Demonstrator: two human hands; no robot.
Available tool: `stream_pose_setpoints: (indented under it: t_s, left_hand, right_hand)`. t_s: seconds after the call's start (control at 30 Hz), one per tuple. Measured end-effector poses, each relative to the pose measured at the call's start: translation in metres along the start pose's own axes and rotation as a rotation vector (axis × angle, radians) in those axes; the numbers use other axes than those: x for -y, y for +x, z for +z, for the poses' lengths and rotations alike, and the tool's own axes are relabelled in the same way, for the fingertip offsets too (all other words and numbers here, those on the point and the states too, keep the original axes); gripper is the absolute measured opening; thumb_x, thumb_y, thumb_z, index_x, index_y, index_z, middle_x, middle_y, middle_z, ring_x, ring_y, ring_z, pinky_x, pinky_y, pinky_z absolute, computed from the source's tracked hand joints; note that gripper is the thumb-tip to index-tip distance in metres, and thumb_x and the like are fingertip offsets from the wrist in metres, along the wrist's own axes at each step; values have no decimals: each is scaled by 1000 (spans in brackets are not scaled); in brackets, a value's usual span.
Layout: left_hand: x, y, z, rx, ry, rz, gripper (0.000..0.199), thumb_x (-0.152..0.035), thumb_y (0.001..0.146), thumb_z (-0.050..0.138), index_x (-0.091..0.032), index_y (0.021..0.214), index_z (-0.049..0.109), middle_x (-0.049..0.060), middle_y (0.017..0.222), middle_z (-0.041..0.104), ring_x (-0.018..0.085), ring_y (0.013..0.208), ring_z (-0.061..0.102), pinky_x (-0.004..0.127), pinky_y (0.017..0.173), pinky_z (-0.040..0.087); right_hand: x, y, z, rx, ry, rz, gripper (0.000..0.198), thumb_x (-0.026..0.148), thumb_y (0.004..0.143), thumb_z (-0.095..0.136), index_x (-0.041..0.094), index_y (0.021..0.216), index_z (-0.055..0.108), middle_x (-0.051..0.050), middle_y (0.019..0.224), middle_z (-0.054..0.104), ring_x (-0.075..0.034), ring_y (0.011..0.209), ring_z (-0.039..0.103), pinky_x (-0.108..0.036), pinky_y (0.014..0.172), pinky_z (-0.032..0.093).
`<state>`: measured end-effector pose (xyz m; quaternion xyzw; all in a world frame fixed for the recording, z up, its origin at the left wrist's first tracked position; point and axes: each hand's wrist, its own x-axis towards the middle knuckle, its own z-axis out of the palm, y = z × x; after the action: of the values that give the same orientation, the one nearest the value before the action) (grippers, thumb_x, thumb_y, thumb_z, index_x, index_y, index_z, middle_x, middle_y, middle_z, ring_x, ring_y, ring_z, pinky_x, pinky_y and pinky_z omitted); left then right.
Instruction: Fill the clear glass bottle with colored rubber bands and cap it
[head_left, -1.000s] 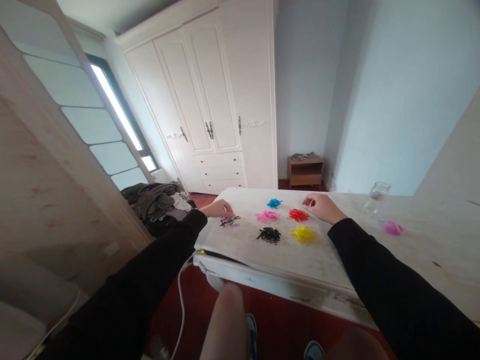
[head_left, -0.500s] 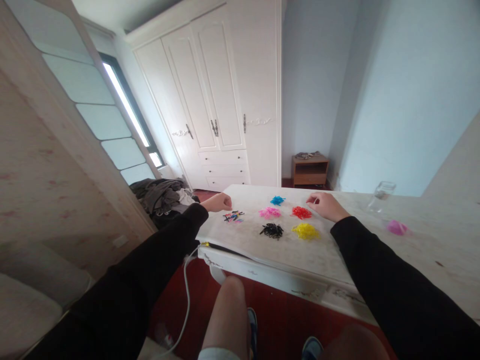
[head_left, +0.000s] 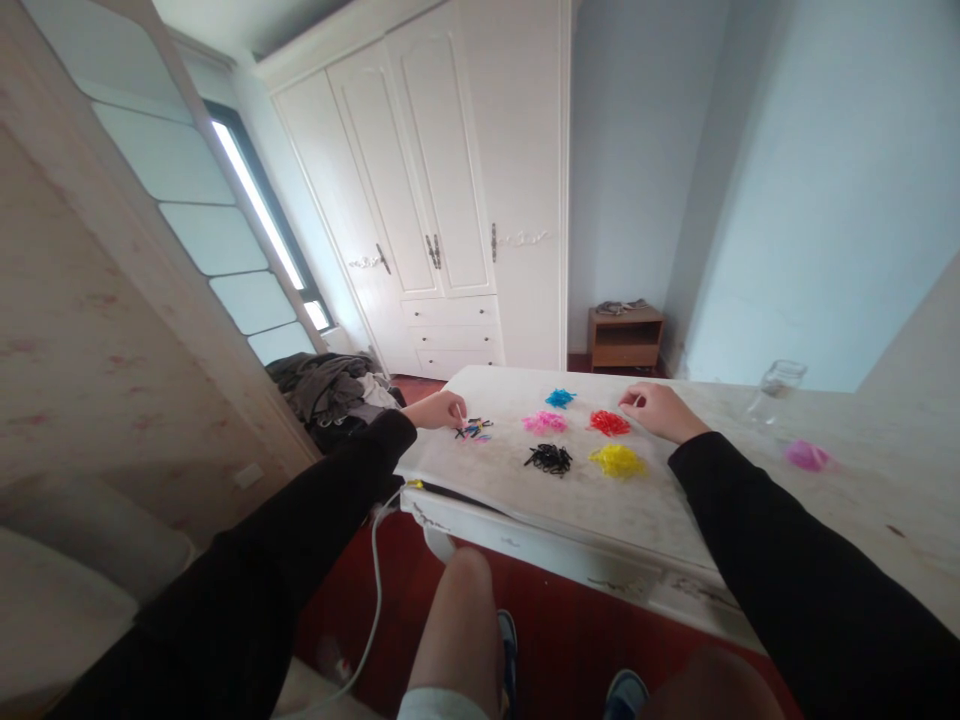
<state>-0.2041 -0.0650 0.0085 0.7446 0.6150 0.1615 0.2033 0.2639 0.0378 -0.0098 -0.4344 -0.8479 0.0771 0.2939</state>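
Observation:
My left hand (head_left: 439, 409) is closed in a pinch at the back left edge of a small mixed-colour pile of what look like rubber bands (head_left: 475, 431). A thin pale sliver shows at its fingertips, too small to name. On the other side, my right hand (head_left: 657, 411) hovers just right of the red pile (head_left: 610, 423), thumb and fingers pinched together with a tiny pale bit at the tips. Between the hands lie a blue pile (head_left: 559, 398), a pink pile (head_left: 544, 422), a black pile (head_left: 549, 459) and a yellow pile (head_left: 618, 460).
The piles rest on a white table (head_left: 480, 470). At its right stand a clear glass jar (head_left: 776, 395) and a purple-pink heap (head_left: 807, 456). A white cable (head_left: 377, 570) hangs by the front left corner. Dark clothes (head_left: 322, 390) are heaped beyond the left edge.
My left hand has come down closer to the mixed pile, and a pale sliver now shows at its fingertips. My right hand stays beside the red pile. The view has shifted slightly.

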Motion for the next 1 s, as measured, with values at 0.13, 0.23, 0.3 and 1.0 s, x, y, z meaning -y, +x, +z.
stream_pose_setpoints:
  t_s: [0.13, 0.23, 0.3, 1.0]
  left_hand:
    - [-4, -3, -4, -57, -10, 20, 25, -28, 67, 76, -15, 88, 73, 2, 73, 74, 16, 66, 66, 24, 64, 46]
    - [-5, -4, -6, -95, -25, 32, 23, -28, 68, 77, -15, 86, 72, 3, 71, 73, 16, 65, 65, 24, 63, 45]
    - [-6, -7, -7, -102, -47, 40, 24, -29, 68, 78, -14, 86, 72, 3, 71, 73, 16, 65, 66, 25, 63, 46]
    - [-20, -50, 39, -214, 57, 40, 16, -26, 78, 67, -17, 90, 71, 2, 77, 70, 18, 71, 61, 28, 66, 44]
  right_hand:
    - [-2, 1, 1, -2, -2, -14, 14, 22, 80, 63, 18, 76, 76, -8, 81, 75, -21, 72, 64, -32, 70, 46]
    - [-2, 1, 1, -7, -15, -20, 14, 21, 79, 63, 18, 74, 76, -8, 83, 75, -20, 72, 63, -32, 71, 46]
    - [-2, 1, 1, -8, -23, -18, 15, 21, 80, 63, 17, 75, 76, -8, 83, 74, -20, 73, 63, -32, 72, 47]
    - [-4, 1, 1, 20, -5, -22, 13, 23, 80, 64, 17, 76, 75, -8, 85, 74, -20, 73, 64, -32, 72, 47]
